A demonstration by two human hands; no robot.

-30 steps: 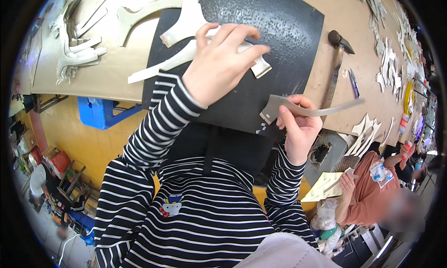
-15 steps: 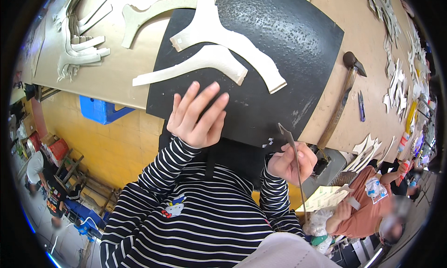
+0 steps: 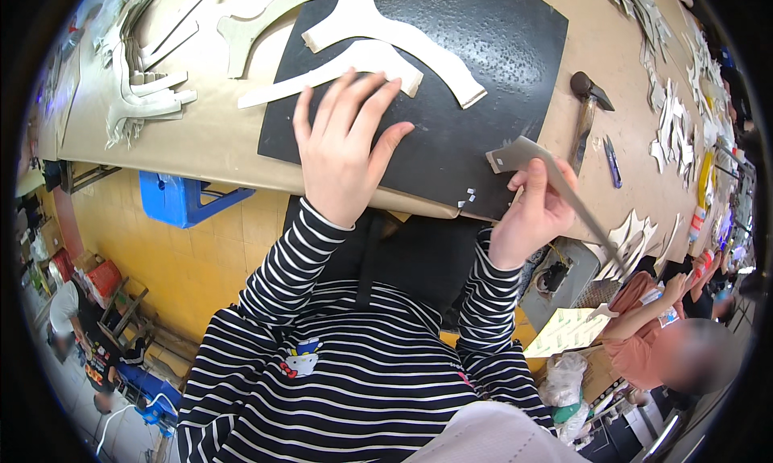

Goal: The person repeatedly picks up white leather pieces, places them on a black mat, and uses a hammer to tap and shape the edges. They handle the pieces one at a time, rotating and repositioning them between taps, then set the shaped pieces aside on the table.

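My left hand [image 3: 340, 153] is open, palm down, with its fingers spread. Its fingertips are over the near edge of a white curved, flat piece [image 3: 372, 55]; whether they touch it I cannot tell. Beyond that lies a larger forked white piece [image 3: 403, 35], on the black mat [image 3: 507, 60]. My right hand [image 3: 527, 221] pinches a thin, curved greyish piece [image 3: 522, 151] between thumb and fingers, raised over the mat's near right corner. A small white patch shows on its end. Below that end, a few tiny white bits [image 3: 471, 194] lie on the mat.
Right of the mat are a hammer [image 3: 592, 97], a slim blue-purple pen-like tool [image 3: 613, 163] and more cut pieces [image 3: 628, 239]. Stacked pieces [image 3: 149, 109] sit at left, a greenish-grey one [image 3: 241, 40] beside the mat. A blue stool [image 3: 171, 201] stands below the table edge. Another person sits at right.
My left hand has moved forward to the white curved piece. My right hand has risen and moved right, turning the held piece so its flat face shows. The view has shifted slightly.
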